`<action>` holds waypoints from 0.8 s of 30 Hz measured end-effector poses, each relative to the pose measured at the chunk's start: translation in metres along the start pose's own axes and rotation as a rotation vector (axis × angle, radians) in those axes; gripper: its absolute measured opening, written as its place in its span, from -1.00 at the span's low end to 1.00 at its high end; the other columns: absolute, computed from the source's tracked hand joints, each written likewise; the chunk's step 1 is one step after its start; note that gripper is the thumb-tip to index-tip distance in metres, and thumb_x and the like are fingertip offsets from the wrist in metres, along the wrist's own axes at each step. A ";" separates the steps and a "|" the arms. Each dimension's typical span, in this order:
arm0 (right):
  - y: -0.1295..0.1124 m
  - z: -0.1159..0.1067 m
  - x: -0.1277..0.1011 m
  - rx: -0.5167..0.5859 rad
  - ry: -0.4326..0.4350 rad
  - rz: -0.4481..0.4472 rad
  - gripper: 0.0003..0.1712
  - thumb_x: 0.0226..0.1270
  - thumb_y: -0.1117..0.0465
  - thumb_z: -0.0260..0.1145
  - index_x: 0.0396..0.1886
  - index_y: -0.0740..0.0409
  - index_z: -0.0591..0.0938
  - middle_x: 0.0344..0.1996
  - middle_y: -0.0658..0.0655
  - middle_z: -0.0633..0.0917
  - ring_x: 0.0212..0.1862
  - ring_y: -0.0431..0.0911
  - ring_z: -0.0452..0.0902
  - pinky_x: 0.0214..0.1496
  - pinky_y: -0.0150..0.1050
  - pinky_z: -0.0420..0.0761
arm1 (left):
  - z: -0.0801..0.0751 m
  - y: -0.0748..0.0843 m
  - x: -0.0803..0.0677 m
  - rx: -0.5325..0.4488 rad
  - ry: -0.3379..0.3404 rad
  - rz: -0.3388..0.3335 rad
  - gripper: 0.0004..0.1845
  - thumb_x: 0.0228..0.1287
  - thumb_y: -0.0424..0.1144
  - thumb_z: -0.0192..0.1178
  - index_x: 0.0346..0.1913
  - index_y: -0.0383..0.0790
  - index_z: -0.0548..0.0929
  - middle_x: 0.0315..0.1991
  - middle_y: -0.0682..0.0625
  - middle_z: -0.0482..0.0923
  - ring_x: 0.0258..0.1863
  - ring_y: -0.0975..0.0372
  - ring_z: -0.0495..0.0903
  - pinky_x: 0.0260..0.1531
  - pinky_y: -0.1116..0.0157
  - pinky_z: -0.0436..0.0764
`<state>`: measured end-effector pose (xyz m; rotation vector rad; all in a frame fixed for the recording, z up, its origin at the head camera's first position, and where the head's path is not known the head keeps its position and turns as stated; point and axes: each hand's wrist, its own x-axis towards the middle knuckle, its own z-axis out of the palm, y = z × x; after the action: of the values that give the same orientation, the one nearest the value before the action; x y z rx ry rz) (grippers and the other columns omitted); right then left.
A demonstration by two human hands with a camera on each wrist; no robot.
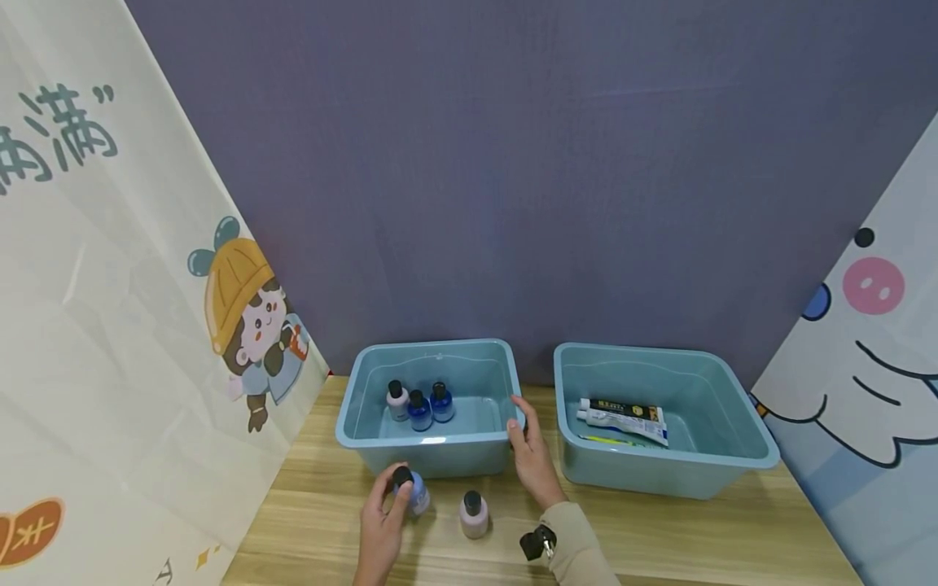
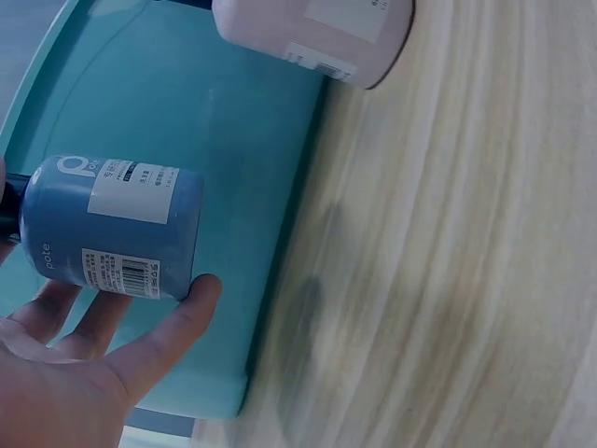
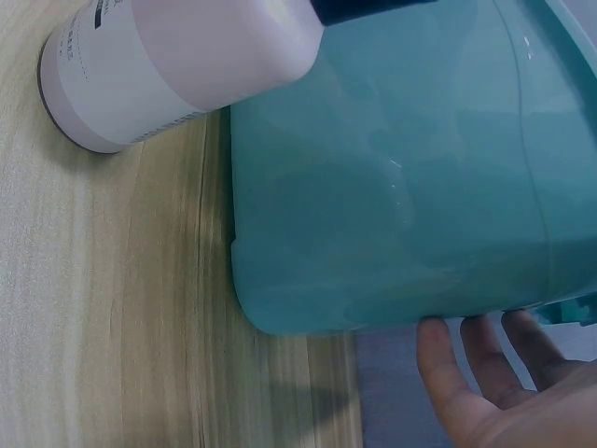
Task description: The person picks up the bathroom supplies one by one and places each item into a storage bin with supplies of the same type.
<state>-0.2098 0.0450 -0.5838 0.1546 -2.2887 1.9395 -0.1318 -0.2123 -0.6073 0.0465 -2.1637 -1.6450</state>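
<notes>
My left hand [image 1: 388, 509] grips a small blue bottle [image 1: 416, 491] with a black cap, standing on the wooden table just in front of the left teal bin [image 1: 432, 448]. In the left wrist view the thumb and fingers [image 2: 177, 313] close round that blue bottle [image 2: 112, 229]. My right hand [image 1: 522, 431] rests with straight fingers against the left bin's front right corner; the right wrist view shows its fingertips [image 3: 485, 373] beside the bin wall [image 3: 392, 187]. A pale pink bottle [image 1: 474, 514] stands between the hands.
Three small bottles [image 1: 420, 405], one pink and two blue, stand inside the left bin. A second teal bin [image 1: 733, 468] at the right holds a toothpaste tube [image 1: 623, 417]. Printed banners flank the table, and a purple wall stands behind.
</notes>
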 end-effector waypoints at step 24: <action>-0.004 0.000 -0.001 0.000 0.010 0.005 -0.43 0.69 -0.12 -0.06 0.59 -0.26 0.18 0.52 0.21 0.27 0.25 0.14 0.36 0.27 0.14 0.43 | -0.005 0.026 0.008 -0.049 0.039 -0.048 -0.72 0.47 -0.33 0.22 0.17 -0.18 0.66 0.12 -0.09 0.68 0.05 0.47 0.53 0.00 0.40 0.56</action>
<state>-0.2083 0.0441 -0.5805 0.1387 -2.2850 1.9389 -0.1312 -0.2111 -0.5796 0.1161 -2.1079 -1.7096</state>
